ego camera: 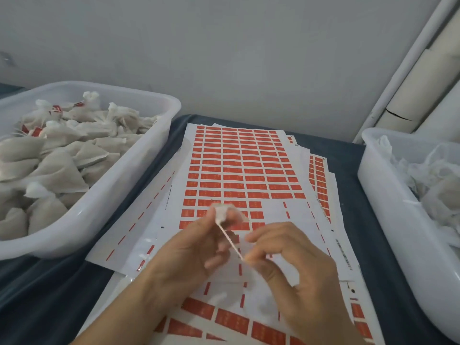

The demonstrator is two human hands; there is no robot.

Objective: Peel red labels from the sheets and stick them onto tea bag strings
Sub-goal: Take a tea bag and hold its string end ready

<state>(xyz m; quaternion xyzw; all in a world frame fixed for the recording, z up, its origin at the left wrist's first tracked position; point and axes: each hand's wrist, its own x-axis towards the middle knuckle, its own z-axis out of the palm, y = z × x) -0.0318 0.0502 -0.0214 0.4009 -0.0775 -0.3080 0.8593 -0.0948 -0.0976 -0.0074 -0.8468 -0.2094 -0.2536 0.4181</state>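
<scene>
So we've got a tea bag [221,212] pinched up in our left hand [189,255], and our right hand [293,265] has the free end of its string [230,241] clamped between thumb and fingertip, so the string runs taut and slanted between the two grips. Best guess is we hold it stretched like that so a label can fold around it cleanly instead of the string flopping about. No label on this string as far as we can tell; it's a bit blurry at the right fingertips. Both hands hover right over the top label sheet [239,165], which keeps the next red label close. That sheet lies on a messy stack on the dark-covered worktop [348,160], and its lower rows are already partly stripped. The left tub [139,155] holds a heap of tea bags, a few showing red tags, so that's probably the done pile. The right tub [383,195] has more white bags, likely waiting their turn.
</scene>
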